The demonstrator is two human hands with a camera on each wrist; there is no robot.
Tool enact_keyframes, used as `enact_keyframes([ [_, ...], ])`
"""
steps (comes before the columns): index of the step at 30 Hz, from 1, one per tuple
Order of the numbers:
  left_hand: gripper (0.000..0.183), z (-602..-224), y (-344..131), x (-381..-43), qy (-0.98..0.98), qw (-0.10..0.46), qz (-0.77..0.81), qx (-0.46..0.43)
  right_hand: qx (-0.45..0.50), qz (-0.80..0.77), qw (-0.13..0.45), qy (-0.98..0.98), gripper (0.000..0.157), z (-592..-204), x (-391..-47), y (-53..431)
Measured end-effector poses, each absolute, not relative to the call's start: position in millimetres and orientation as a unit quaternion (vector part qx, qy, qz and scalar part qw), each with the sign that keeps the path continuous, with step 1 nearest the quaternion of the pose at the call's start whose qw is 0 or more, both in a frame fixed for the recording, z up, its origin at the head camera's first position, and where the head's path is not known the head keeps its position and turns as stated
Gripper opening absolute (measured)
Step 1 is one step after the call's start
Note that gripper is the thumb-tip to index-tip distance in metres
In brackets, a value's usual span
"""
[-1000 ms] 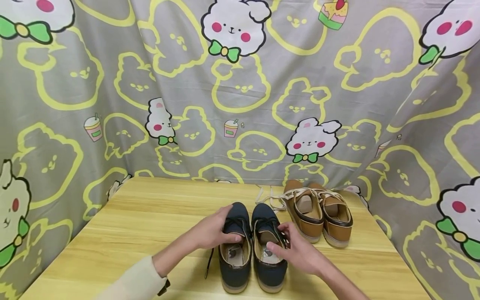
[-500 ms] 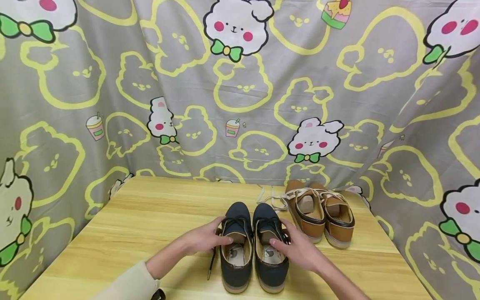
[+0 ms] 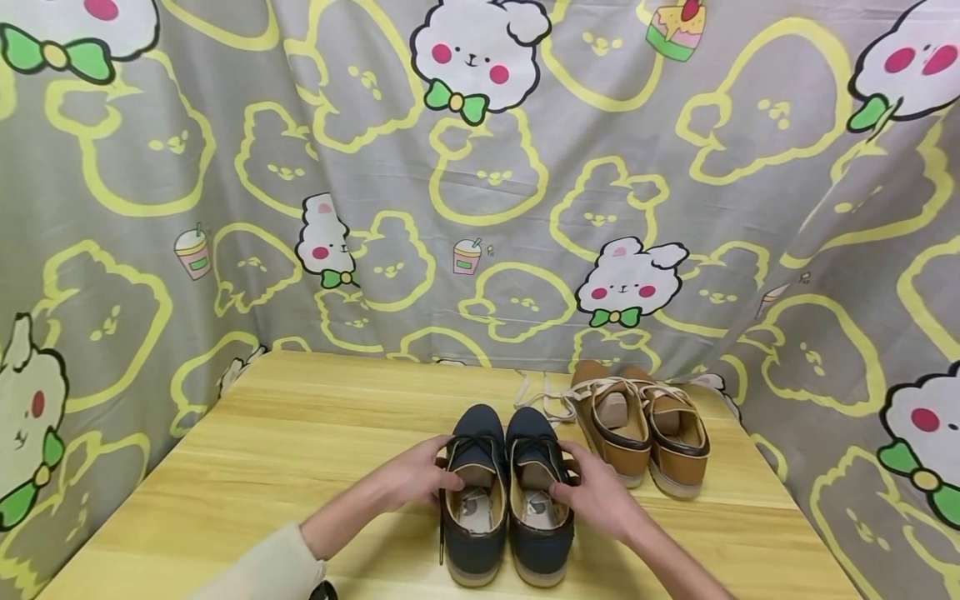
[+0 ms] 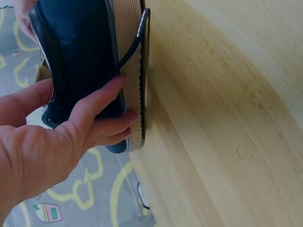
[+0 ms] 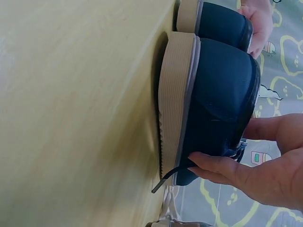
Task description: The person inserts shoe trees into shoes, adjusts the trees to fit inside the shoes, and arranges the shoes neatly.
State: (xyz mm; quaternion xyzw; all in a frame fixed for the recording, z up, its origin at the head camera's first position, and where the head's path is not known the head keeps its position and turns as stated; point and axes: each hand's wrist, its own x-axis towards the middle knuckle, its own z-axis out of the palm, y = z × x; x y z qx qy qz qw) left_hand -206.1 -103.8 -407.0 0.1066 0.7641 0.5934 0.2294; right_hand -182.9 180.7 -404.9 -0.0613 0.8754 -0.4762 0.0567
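Note:
Two navy lace-up shoes stand side by side on the wooden table, toes pointing away. My left hand grips the left navy shoe by its outer side, thumb over the collar. In the left wrist view, its fingers lie against the upper and pale sole, beside a dangling dark lace. On the other side my right hand holds the right navy shoe, thumb at the opening. The right wrist view has its fingers on the outer upper near a lace end. Both soles appear to rest on the table.
A pair of brown shoes with loose cream laces stands farther back at the right. The wooden table stretches out to the left. A grey patterned curtain hangs behind and along both sides.
My left hand has shifted back along the left shoe's outer side, its thumb now at the collar. The loose lace there has swung in against the shoe. The right hand has barely moved.

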Motion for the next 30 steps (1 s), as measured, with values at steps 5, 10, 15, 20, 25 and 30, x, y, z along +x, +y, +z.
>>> enact_keyframes([
  [5,0.085,-408,-102,-207,0.746,0.225,0.620,0.093,-0.035,-0.528,0.050,0.847,0.066,-409,-183,178],
  [10,0.086,-410,-102,-208,0.726,0.221,0.646,0.075,0.009,-0.581,0.038,0.813,0.063,-413,-184,176],
  [15,0.088,-410,-100,-209,0.725,0.215,0.651,0.067,0.032,-0.588,0.027,0.808,0.059,-417,-185,176],
  [20,0.088,-410,-99,-208,0.727,0.213,0.650,0.067,0.033,-0.584,0.015,0.811,0.057,-418,-185,175],
  [25,0.087,-409,-98,-210,0.726,0.214,0.649,0.075,0.028,-0.584,0.016,0.811,0.057,-415,-185,176],
  [30,0.087,-408,-98,-214,0.724,0.217,0.651,0.076,0.013,-0.580,0.022,0.814,0.059,-409,-188,178],
])
